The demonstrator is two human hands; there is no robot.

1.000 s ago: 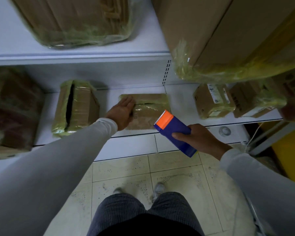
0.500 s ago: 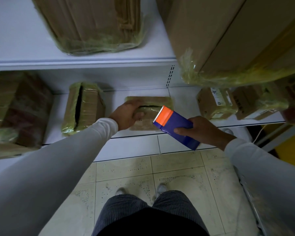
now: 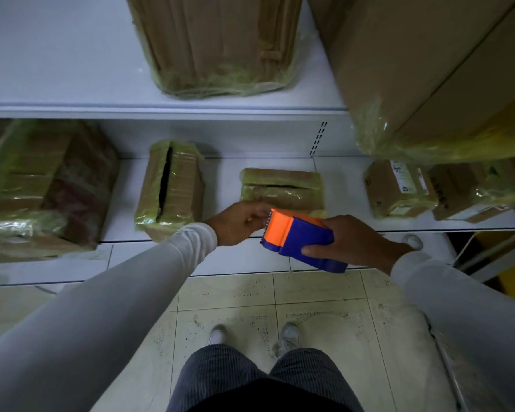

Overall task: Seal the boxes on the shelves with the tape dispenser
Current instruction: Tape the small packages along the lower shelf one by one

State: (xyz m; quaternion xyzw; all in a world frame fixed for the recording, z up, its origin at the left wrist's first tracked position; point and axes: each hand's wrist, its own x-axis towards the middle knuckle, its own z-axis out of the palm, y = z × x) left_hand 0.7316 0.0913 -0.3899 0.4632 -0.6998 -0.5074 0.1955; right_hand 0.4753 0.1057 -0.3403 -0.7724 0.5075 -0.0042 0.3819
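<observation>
Seven boxes (image 3: 281, 188), one tape dispenser (image 3: 301, 239), two shelves (image 3: 72, 84).

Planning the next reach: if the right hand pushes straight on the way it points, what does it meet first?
Likely the left hand, right at the orange end of the tape dispenser that the right hand grips; depth is unclear.

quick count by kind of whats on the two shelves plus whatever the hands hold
Boxes on the upper shelf: 2, a wrapped box and a large box.
Boxes on the lower shelf: 5, at and.
Tape dispenser: 1, held in the right hand.
Total: 8
</observation>
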